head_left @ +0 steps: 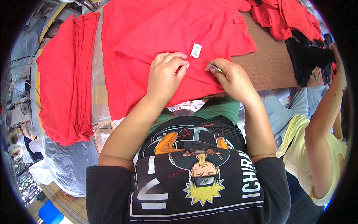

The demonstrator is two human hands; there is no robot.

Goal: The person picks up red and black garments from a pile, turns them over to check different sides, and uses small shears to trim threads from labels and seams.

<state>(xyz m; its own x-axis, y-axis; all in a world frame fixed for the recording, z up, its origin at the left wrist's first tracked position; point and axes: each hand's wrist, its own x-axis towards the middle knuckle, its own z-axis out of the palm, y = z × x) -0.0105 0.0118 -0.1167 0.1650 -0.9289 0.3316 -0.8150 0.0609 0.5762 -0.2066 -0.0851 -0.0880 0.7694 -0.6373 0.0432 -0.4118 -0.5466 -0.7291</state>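
Note:
Spread before me on the table is a red garment point(149, 26) with a small white label point(195, 50) on it. My left hand point(166, 71) rests over the cloth just below the label, thumb and fingers pinched together. Whether cloth or a thread lies in that pinch is too small to tell. To the right of the label, my right hand point(233, 76) is closed around small thread snips point(220, 70). Their metal tip points left, toward my left hand, and a bit of yellow-green handle shows. Most of the snips are hidden in my fingers.
A stack of folded red garments point(63, 74) hangs over the table's left side. More red cloth point(287, 18) and a black cloth point(311, 59) lie at the far right on a brown textured cover point(264, 56). A co-worker in a yellow top point(298, 149) sits close on my right.

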